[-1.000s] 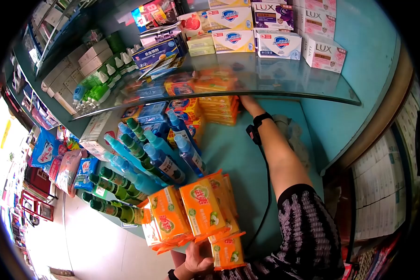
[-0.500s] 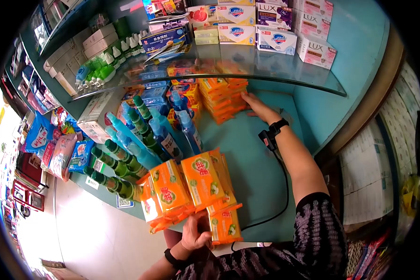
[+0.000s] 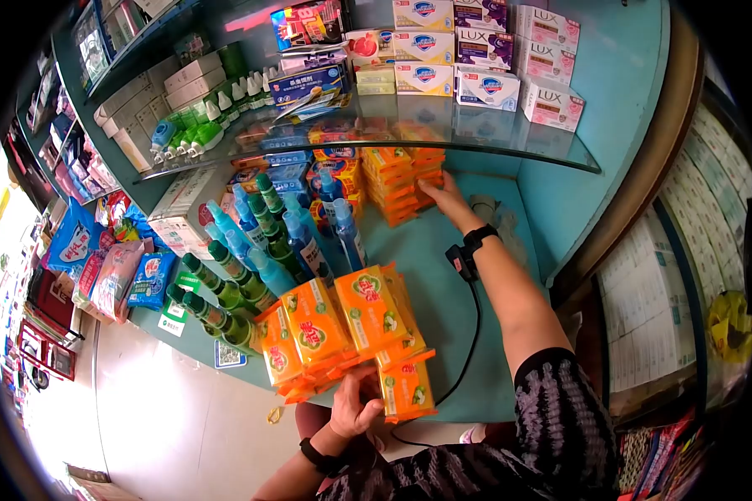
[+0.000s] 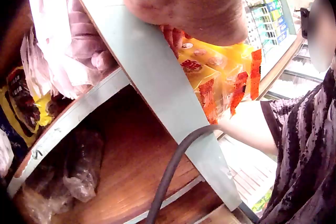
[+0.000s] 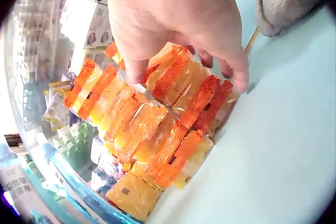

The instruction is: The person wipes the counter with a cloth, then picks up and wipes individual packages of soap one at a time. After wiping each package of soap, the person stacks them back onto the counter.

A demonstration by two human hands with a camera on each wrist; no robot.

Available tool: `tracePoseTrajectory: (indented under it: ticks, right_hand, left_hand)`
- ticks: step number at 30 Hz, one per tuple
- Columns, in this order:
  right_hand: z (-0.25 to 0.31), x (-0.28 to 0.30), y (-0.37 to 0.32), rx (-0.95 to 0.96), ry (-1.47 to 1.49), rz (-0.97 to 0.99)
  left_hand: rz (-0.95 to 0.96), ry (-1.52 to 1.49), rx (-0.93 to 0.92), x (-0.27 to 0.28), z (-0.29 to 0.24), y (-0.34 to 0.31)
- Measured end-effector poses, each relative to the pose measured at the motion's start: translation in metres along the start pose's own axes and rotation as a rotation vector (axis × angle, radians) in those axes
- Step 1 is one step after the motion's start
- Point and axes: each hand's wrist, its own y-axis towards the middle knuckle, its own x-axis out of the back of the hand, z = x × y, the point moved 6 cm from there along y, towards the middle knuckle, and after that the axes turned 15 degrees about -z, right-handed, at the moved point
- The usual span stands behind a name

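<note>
My right hand reaches under the glass shelf to a stack of orange-wrapped soap packs. The right wrist view shows the thumb and fingers of this hand spread over the top packs, curled down around their ends. Several layers of packs lie below. Nearer me, a second pile of orange soap packs sits at the counter's front edge. Against its near side rests my left hand, thumb apart from the wrappers and fingertips hidden behind them. The left wrist view has soap packs just beyond that hand.
Spray bottles and green bottles crowd the counter left of the front pile. Boxed soaps stand on the glass shelf above my right hand. A black cable runs from the right wrist. A clear plastic bag lies at back right.
My right hand has drawn out from deeper under the shelf, then closed in on the back stack's right side. The back stack sits turned at an angle. My left hand stays by the front pile.
</note>
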Motion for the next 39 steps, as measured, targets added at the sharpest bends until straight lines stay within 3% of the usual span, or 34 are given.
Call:
tracePoseTrajectory:
  ticks: [4,10,23,26,29,30,34,39]
  right_hand:
    - [-0.007,-0.007,-0.005,-0.117,-0.011,0.123]
    - [-0.005,-0.003,-0.007,-0.134,-0.006,-0.026]
    - [-0.002,-0.011,0.009,-0.162,-0.033,0.086]
    - [-0.001,-0.013,0.008,-0.149,-0.021,0.147]
    - [-0.014,-0.017,0.017,-0.142,-0.025,0.141]
    - [-0.015,-0.017,0.019,-0.132,-0.032,0.141]
    - [-0.009,-0.015,0.013,-0.133,-0.055,0.077]
    - [-0.018,-0.016,0.027,0.106,-0.029,0.046]
  left_hand:
    - [0.004,0.003,-0.002,0.0,0.0,0.0]
    - [0.01,0.015,-0.002,0.0,-0.007,0.003]
    - [-0.006,-0.04,-0.009,0.0,-0.011,0.004]
    - [-0.081,0.097,-0.071,0.007,-0.016,-0.008]
    - [-0.084,0.042,-0.073,0.012,-0.081,0.001]
    - [0.002,-0.091,0.065,0.008,-0.106,0.011]
    - [0.073,-0.297,0.302,-0.041,-0.179,0.106]
    - [-0.203,-0.169,0.421,-0.092,-0.1,0.263]
